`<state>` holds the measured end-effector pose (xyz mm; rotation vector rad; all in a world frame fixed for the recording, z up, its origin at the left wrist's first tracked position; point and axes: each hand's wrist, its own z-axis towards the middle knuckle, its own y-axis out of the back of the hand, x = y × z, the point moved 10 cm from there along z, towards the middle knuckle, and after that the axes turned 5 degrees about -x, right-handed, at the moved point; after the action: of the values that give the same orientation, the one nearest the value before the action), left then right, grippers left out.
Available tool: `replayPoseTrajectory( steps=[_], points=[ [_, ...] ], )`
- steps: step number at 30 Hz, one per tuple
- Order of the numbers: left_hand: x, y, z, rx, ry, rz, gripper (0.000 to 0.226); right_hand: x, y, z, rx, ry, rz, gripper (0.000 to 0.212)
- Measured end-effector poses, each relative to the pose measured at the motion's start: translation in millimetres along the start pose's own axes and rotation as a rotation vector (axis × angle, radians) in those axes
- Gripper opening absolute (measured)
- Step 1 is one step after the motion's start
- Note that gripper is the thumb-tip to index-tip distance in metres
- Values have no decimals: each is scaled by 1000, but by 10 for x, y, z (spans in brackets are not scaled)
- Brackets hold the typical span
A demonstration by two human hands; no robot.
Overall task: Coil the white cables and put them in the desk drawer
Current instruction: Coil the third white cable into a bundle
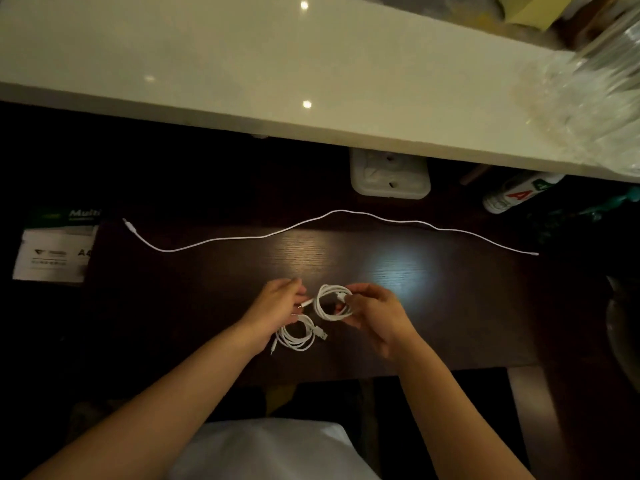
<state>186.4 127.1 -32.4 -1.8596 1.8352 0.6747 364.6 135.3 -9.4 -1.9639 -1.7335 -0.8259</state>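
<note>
A small coil of white cable (pixel 327 304) is held just above the dark wooden desk (pixel 214 289). My right hand (pixel 374 315) grips the coil's right side. My left hand (pixel 277 303) pinches the coil's loose plug end on its left. A second coiled white cable (pixel 298 336) lies on the desk below my left hand, with its plug ends sticking out. A third white cable (pixel 325 216) lies stretched out in a wavy line across the far part of the desk. No drawer is visible.
A pale glossy shelf (pixel 242 74) overhangs the back of the desk. A white wall socket (pixel 389 174) sits beneath it. An A4 paper pack (pixel 55 251) lies at the left, another (pixel 519 194) at the far right. Crinkled clear plastic (pixel 588 91) fills the upper right.
</note>
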Motion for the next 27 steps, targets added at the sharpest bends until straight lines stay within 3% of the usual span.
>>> replayPoseTrajectory(
  steps=[4,8,10,14,18,21,24,27],
  points=[
    [-115,-413,319,14,-21,151,47,38,289,396,-133,73,-197,12],
    [-68,-533,641,-44,-33,321,55,-38,425,712,-221,133,-404,20],
    [-122,-546,696,-87,-83,368,50,-3,434,755,-254,183,-496,14],
    [-169,-457,729,-140,-167,447,37,163,352,703,-229,316,-721,24],
    [-351,-247,658,-157,-248,570,27,162,454,678,-178,243,-713,28],
    [-761,137,568,-328,-463,785,11,221,646,637,-216,220,-662,27],
    [-1025,628,520,-547,-609,1022,27,187,798,584,-261,182,-604,21],
    [-901,1083,578,-671,-447,1277,44,71,848,527,-274,151,-567,17]
  ],
)
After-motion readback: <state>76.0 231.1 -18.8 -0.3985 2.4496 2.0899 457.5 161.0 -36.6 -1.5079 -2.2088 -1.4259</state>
